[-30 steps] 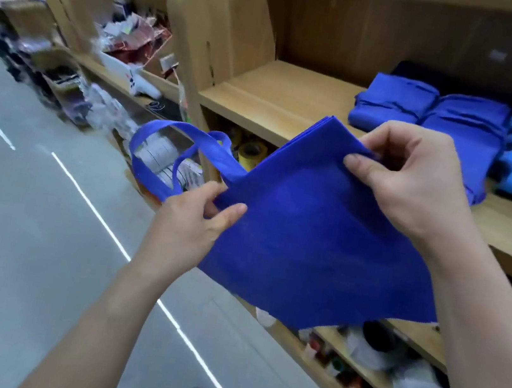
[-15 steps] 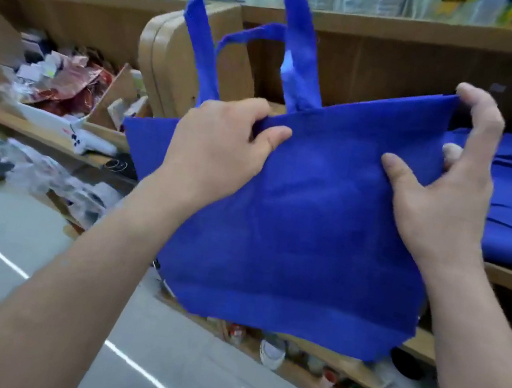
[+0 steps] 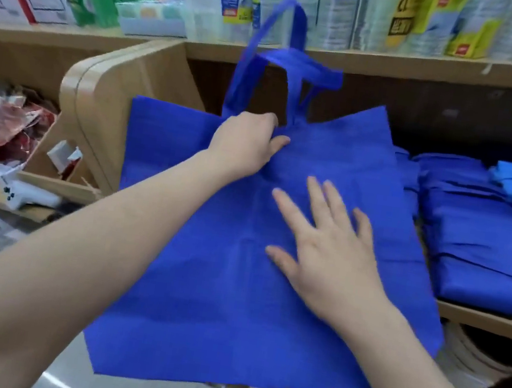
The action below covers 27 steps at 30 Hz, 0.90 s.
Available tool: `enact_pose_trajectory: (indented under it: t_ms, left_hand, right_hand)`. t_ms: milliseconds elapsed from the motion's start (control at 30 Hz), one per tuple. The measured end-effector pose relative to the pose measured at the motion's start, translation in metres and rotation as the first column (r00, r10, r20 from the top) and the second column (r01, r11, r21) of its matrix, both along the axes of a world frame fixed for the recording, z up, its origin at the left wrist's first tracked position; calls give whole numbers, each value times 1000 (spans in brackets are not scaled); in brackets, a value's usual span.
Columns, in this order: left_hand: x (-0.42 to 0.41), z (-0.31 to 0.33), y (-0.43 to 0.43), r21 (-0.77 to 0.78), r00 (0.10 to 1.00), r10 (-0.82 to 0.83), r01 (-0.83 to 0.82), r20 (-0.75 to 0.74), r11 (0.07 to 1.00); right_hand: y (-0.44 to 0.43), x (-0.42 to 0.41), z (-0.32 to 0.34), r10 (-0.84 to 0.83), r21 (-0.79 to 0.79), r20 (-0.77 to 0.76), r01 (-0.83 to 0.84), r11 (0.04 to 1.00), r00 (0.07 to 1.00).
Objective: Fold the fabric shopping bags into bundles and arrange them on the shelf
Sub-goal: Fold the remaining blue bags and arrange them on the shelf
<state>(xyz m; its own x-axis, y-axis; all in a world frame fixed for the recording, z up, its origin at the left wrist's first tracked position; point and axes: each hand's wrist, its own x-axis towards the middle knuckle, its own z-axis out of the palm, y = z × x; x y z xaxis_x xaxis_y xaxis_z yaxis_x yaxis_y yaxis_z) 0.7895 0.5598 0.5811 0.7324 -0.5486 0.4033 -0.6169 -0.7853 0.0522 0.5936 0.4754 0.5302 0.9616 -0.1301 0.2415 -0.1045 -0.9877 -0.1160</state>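
Right hand (image 3: 332, 251) has released the bag (image 3: 198, 301) and lies flat on it, fingers spread; left hand (image 3: 245, 145) pinches its top edge. Likely smoothing; the first fold comes next.

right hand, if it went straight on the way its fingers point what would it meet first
Flat on the blue bag, the right hand points up-left; sliding on, it would probably first meet the left hand gripping the bag's top edge.

one left hand (image 3: 245, 145), one right hand (image 3: 328, 254), one blue bag (image 3: 201, 285), three folded bundles (image 3: 480, 240)
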Motion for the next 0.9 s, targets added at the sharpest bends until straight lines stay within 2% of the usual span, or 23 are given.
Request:
enact_pose_trajectory:
  t_ms: [33, 67, 167, 200, 333, 400, 467, 567, 667, 733, 833, 900]
  left_hand:
    - [5, -8, -1, -15, 995, -33, 32, -93, 999]
    - [7, -14, 0, -30, 976, -73, 68, -206, 997]
    - [-4, -17, 24, -83, 857, -217, 201, -467, 976]
    - [-12, -18, 40, -91, 835, -262, 250, -484, 964]
    - [-51, -28, 129, -132, 815, -422, 404, -396, 905]
    - [-62, -39, 167, -82, 787, -410, 423, -460, 903]
    - [-57, -56, 187, 32, 798, -398, 461, -452, 887]
    - [-43, -71, 189, 172, 832, -398, 489, -386, 855]
    - [-25, -71, 173, 194, 839, -395, 487, -374, 852]
    - [-16, -69, 162, 222, 841, -385, 487, -381, 844]
    - [-3, -63, 149, 225, 832, -339, 468, -440, 855]
    - [3, -57, 141, 212, 828, -292, 432, -479, 877]
  right_hand:
    - [0, 3, -7, 9, 20, -144, -7, 1000, 990]
    - [-1, 5, -14, 1, 16, -220, 3, 1000, 975]
    - [-3, 9, -17, -18, 15, -256, 23, 1000, 967]
    - [-3, 8, -14, -23, 22, -277, 30, 999, 961]
    - [-1, 10, -10, -64, 16, -321, 73, 997, 945]
    - [4, 12, -9, -103, 25, -329, 117, 993, 939]
    - [9, 13, -10, -135, 24, -315, 150, 988, 939]
    - [13, 17, -16, -181, 15, -158, 186, 982, 971]
    - [20, 6, -13, -156, 25, 20, 155, 988, 988]
    - [23, -12, -11, -106, 40, -53, 109, 993, 993]
    - [33, -35, -13, -89, -99, -353, 58, 993, 931]
    - [36, -38, -16, -109, -169, -370, 48, 985, 923]
